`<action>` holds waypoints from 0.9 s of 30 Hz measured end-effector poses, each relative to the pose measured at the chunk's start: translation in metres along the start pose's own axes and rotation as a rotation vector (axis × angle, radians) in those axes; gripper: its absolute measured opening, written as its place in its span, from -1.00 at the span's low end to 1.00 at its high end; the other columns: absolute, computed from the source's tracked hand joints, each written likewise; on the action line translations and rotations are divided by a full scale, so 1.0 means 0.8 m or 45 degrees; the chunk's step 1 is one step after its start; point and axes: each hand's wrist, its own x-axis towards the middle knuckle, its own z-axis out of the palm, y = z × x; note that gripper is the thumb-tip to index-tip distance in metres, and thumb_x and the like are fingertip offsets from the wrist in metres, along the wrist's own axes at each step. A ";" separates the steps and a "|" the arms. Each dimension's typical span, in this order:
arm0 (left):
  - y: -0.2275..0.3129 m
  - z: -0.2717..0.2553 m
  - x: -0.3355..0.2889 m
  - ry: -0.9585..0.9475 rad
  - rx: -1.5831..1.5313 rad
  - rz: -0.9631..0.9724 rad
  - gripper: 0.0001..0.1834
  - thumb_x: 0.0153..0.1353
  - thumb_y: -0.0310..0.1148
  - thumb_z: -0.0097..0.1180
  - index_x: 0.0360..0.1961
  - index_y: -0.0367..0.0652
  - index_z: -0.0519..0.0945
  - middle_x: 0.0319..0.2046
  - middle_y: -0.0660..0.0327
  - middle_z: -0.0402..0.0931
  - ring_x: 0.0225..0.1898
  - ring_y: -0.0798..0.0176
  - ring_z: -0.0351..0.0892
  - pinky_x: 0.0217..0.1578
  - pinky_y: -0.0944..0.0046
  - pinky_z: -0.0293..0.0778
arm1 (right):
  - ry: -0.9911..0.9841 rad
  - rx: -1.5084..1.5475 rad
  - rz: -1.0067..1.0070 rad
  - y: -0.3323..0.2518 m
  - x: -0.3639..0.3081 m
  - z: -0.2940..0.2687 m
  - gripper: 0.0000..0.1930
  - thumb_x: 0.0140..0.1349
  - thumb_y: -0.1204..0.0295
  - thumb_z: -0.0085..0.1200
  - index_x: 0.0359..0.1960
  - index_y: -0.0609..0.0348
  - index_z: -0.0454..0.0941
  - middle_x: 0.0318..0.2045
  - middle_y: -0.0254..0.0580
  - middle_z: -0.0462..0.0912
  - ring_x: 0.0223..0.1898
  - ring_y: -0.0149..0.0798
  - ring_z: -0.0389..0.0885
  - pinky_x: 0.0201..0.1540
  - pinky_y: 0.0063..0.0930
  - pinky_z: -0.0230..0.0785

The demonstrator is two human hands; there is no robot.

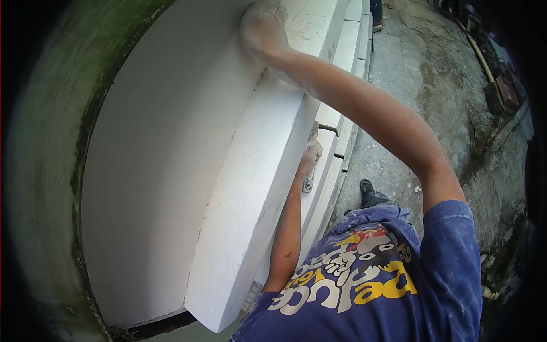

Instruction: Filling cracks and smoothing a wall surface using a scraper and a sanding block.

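Observation:
My right hand (264,33) is far forward, on top of a white ledge (242,194) that runs along a smooth, pale wall (154,171). It is dusty with white powder and curled. Its fingertips are mostly hidden, so I cannot make out what they grip, if anything. Lower down, beside the ledge's outer face, my left hand (310,157) is closed around a dusty grey hand tool (307,185). A rounded end with a ring-like hole sticks out below the fist. The rest of this tool is largely covered.
White blocks (347,45) stand in courses below the ledge, with dark gaps at some joints. A rough concrete floor (407,85) lies to the right, with my dark boot (373,194) on it. A greenish, stained strip (43,171) borders the wall at left. Wood pieces (507,94) lie far right.

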 end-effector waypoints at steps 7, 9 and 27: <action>0.013 0.010 -0.003 -0.057 -0.122 -0.089 -0.72 0.34 -0.37 -0.05 -0.57 -0.11 0.48 -0.64 0.42 0.36 -0.61 0.54 0.28 -0.57 0.46 0.20 | -0.254 0.395 0.639 -0.017 0.027 -0.031 -0.42 0.47 0.18 -0.42 0.12 0.55 0.41 0.27 0.40 0.36 0.36 0.26 0.28 0.42 0.00 0.13; 0.011 0.009 -0.001 -0.044 -0.098 -0.067 -0.71 0.34 -0.37 -0.04 -0.57 -0.10 0.48 -0.64 0.42 0.35 -0.62 0.54 0.27 -0.59 0.46 0.20 | -0.045 0.278 0.530 -0.003 0.015 -0.007 -0.39 0.47 0.13 -0.40 0.14 0.54 0.40 0.23 0.37 0.42 0.30 0.24 0.37 0.37 0.00 0.20; -0.030 -0.011 -0.006 -0.008 -0.037 0.032 -0.71 0.38 -0.41 -0.07 -0.55 -0.12 0.48 -0.62 0.42 0.36 -0.64 0.53 0.28 -0.62 0.46 0.22 | -0.420 0.840 0.936 -0.038 0.049 -0.045 -0.21 0.47 0.00 -0.39 0.47 0.49 0.00 0.44 0.38 0.15 0.57 0.13 -0.12 0.59 -0.12 -0.23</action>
